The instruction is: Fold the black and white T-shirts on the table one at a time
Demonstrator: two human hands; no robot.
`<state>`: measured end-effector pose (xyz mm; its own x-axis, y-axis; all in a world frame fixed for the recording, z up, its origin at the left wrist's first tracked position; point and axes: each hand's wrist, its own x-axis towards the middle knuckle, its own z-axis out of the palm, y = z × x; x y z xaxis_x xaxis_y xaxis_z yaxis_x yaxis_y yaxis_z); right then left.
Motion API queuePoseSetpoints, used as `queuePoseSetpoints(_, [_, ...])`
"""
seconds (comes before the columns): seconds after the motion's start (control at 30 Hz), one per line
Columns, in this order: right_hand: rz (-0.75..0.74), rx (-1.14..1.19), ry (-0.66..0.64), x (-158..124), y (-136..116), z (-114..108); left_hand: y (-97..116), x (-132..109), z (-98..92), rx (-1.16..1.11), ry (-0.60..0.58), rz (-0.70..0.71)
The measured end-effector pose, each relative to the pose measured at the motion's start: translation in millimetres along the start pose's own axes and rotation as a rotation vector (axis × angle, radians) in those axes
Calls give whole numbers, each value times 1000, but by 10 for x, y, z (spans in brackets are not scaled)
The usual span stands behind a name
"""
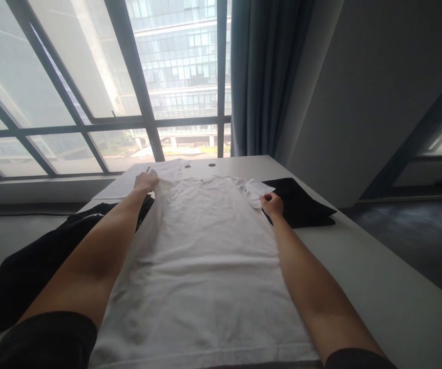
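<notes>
A white T-shirt (209,246) lies spread over the table, its hem toward me and its collar end at the far side. My left hand (146,183) is closed on the shirt's left sleeve area and lifts that edge a little. At the other side my right hand (272,205) pinches the right sleeve, which is bunched near the fingers. Small creases run across the shirt's middle.
Black folded cloth (295,202) lies on the white table (374,287) right of the shirt. More black clothing (47,246) hangs over the left edge. White sheets (123,182) lie at the far left. Beyond stand windows and a blue-grey curtain (269,77).
</notes>
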<state>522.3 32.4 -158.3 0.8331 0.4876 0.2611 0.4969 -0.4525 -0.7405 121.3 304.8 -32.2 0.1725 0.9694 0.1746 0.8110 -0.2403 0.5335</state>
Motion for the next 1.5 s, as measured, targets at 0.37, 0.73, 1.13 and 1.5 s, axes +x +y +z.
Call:
queuePoseSetpoints(0.37, [-31, 16, -23, -10, 26, -3, 1271, -636, 842, -530, -436, 171])
queuePoseSetpoints(0.73, [-276, -82, 28, -379, -510, -3, -654, -2534, 106, 313, -536, 302])
queuePoseSetpoints(1.13, [-341, -201, -684, -1707, -1512, 454, -543, -2751, -147, 347, -713, 244])
queuePoseSetpoints(1.5, [-161, -186, -675, -1780, -1479, 476, 165, -3175, -253, -305, -1076, 274])
